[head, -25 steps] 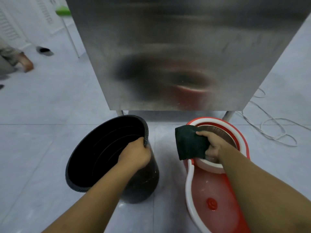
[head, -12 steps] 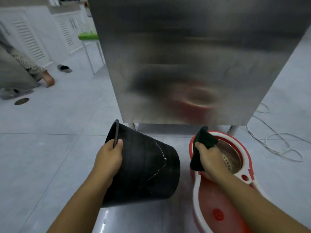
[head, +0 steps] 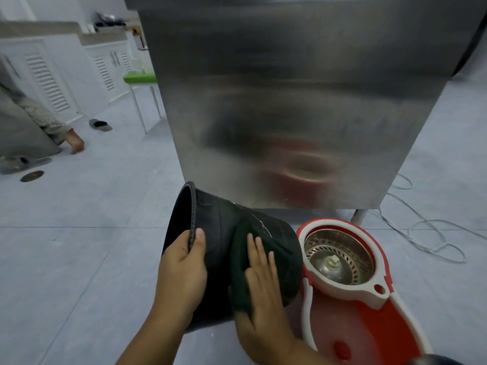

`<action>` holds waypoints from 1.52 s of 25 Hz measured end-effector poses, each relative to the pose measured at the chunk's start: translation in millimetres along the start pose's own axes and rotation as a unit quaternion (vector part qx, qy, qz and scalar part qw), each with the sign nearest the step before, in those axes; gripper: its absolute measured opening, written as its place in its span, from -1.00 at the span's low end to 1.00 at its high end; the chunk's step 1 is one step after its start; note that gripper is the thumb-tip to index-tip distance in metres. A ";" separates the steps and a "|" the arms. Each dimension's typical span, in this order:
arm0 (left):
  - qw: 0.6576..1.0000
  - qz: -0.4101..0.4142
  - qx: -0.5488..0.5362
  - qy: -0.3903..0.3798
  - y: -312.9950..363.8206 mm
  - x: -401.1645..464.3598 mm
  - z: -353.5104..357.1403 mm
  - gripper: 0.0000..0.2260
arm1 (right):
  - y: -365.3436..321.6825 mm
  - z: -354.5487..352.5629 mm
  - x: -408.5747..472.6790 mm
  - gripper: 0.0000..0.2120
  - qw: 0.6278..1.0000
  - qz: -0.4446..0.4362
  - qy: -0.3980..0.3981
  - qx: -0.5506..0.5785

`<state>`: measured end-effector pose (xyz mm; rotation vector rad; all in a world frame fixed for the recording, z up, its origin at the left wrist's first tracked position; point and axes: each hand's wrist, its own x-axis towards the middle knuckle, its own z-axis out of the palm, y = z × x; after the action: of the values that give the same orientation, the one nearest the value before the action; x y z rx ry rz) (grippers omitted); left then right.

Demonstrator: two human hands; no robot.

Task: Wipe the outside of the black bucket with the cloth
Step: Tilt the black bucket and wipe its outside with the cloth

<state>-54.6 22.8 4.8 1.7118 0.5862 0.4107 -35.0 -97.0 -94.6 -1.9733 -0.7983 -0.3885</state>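
Black bucket (head: 218, 233) tipped on its side on the floor (head: 79, 246), mouth to the left, just beside the red mop bucket (head: 369, 312). Left hand (head: 181, 270) has its grip clenched on the rim; right hand (head: 261, 291) lies flat, grip released, pressing the cloth (head: 242, 264) to the wall. Good practice: steady the rim, wipe in overlapping strokes, rotate the bucket.
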 end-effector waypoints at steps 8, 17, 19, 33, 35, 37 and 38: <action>0.999 0.032 0.006 0.007 -7.8 -0.7 0.0 -0.68 | 66.4 -33.6 -0.1 -0.36 0.963 0.244 0.069 0.092; 0.996 0.074 0.038 -0.007 -8.6 -7.7 8.3 -0.72 | 20.0 -13.3 -0.4 -0.48 0.995 -0.057 -0.082 -0.007; 0.994 0.094 0.051 -0.022 -9.4 -13.6 10.6 -0.72 | 20.1 -34.0 17.8 -0.29 0.998 0.013 -0.028 0.054; 0.988 0.080 0.020 -0.134 -18.0 -18.9 7.5 -0.88 | 83.8 -87.6 45.5 -0.63 0.697 0.556 0.234 0.388; 0.980 0.075 0.034 -0.183 -18.2 -14.7 2.2 -0.83 | 90.2 -89.1 42.7 -0.49 0.673 0.538 0.279 0.424; 0.971 0.055 0.003 -0.234 -10.6 -10.7 -3.5 -0.72 | 94.2 -92.4 41.3 -0.43 0.659 0.513 0.316 0.450; 0.975 0.031 -0.052 -0.212 -9.0 -6.4 -3.9 -0.65 | 90.7 -93.4 41.4 -0.44 0.674 0.501 0.311 0.444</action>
<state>-63.4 23.5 -2.9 1.6552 0.1967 0.1086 61.4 -193.2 -83.1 -0.9429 0.5461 0.0475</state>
